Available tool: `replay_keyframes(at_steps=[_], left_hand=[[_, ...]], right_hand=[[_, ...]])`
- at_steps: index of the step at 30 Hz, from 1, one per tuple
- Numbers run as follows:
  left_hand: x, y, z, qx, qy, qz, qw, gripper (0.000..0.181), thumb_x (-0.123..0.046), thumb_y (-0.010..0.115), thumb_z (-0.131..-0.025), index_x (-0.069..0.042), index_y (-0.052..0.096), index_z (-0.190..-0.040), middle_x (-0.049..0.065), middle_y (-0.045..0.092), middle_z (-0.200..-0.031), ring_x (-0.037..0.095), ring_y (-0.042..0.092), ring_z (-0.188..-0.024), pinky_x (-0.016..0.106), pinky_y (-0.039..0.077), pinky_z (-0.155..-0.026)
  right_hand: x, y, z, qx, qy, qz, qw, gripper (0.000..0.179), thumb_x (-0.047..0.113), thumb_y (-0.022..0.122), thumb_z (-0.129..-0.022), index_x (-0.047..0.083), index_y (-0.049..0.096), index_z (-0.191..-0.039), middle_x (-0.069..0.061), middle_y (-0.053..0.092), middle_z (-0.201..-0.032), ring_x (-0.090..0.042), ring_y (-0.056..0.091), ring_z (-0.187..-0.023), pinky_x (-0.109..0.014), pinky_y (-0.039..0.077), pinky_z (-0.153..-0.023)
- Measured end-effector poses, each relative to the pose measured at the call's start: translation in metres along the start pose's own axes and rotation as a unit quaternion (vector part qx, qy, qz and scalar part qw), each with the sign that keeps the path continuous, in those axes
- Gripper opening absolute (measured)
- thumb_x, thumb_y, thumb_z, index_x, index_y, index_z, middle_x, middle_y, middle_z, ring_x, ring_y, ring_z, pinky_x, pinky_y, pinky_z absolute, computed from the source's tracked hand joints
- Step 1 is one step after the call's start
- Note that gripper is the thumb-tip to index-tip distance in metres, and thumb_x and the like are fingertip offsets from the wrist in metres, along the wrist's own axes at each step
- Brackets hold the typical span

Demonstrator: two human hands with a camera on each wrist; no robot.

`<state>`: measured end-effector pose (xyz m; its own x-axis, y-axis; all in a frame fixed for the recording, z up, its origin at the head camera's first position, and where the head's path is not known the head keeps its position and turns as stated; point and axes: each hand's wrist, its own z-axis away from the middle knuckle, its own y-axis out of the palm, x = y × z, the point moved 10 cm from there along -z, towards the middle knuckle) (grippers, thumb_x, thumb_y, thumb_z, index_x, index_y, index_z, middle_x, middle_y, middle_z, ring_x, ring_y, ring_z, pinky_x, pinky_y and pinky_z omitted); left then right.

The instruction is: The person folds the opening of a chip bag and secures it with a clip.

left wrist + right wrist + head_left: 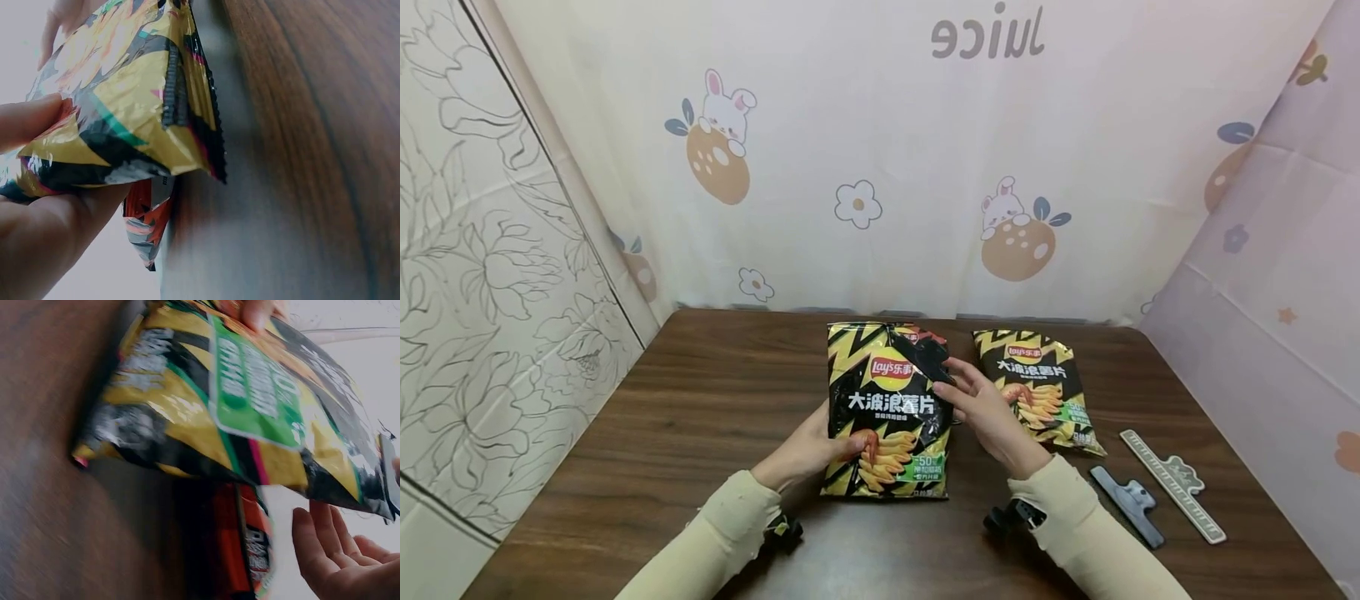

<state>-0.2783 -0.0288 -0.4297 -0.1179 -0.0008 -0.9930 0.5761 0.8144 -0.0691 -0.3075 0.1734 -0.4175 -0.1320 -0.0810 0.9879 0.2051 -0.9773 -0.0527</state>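
A black and yellow Lay's chip bag [880, 450] stands upright over the table in the head view. My left hand [808, 447] grips its left side, thumb on the front and fingers behind. A black bag clip [931, 357] lies slanted across the bag's top right corner. The right hand [981, 404] pinches this clip, and its other fingers reach behind; the clip shows only at the edge of the right wrist view. Behind the held bag is a red chip bag [228, 544], mostly hidden.
Another black and yellow chip bag [1037, 392] lies at the right on the brown wooden table [715, 400]. A grey-blue bag clip [1127, 506] and a longer pale green clip [1176, 483] lie near the right edge. A patterned curtain [865, 125] hangs behind.
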Motion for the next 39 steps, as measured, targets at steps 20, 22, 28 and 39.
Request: replay_keyframes(at_steps=[20,22,28,39], left_hand=[[0.006,-0.025,0.01,-0.04,-0.058,-0.035,0.9969,0.071,-0.017,0.067,-0.093,-0.021,0.027,-0.152,0.011,0.053,-0.14,0.021,0.055,-0.12,0.032,0.043,-0.1],[0.008,-0.03,0.012,-0.047,-0.069,-0.046,0.9954,0.072,-0.018,0.069,-0.092,-0.019,0.027,-0.152,0.012,0.053,-0.139,0.021,0.056,-0.117,0.032,0.043,-0.099],[0.006,-0.04,0.017,-0.04,-0.064,-0.037,0.9964,0.068,-0.013,0.067,-0.093,-0.01,0.028,-0.149,0.021,0.055,-0.127,0.017,0.058,-0.09,0.029,0.051,-0.075],[0.013,-0.076,0.034,-0.076,-0.105,-0.106,0.9858,0.072,-0.022,0.071,-0.091,-0.008,0.03,-0.148,0.021,0.054,-0.131,0.02,0.059,-0.097,0.033,0.052,-0.08]], right_hand=[[-0.018,0.042,0.008,0.046,-0.008,0.059,0.9972,0.077,0.022,0.069,-0.092,0.019,0.025,-0.155,-0.022,0.051,-0.14,-0.018,0.061,-0.103,-0.03,0.052,-0.077],[-0.017,0.045,0.007,0.054,-0.008,0.071,0.996,0.077,0.023,0.07,-0.092,0.017,0.026,-0.155,-0.022,0.053,-0.137,-0.018,0.063,-0.102,-0.032,0.054,-0.075],[-0.018,0.059,-0.001,0.125,0.011,0.08,0.9889,0.081,0.021,0.07,-0.091,0.019,0.021,-0.156,-0.023,0.053,-0.138,-0.023,0.064,-0.106,-0.039,0.057,-0.076],[-0.013,0.09,-0.011,0.194,0.014,0.086,0.9771,0.09,0.013,0.07,-0.091,0.027,0.011,-0.158,-0.024,0.049,-0.143,-0.026,0.063,-0.112,-0.045,0.057,-0.082]])
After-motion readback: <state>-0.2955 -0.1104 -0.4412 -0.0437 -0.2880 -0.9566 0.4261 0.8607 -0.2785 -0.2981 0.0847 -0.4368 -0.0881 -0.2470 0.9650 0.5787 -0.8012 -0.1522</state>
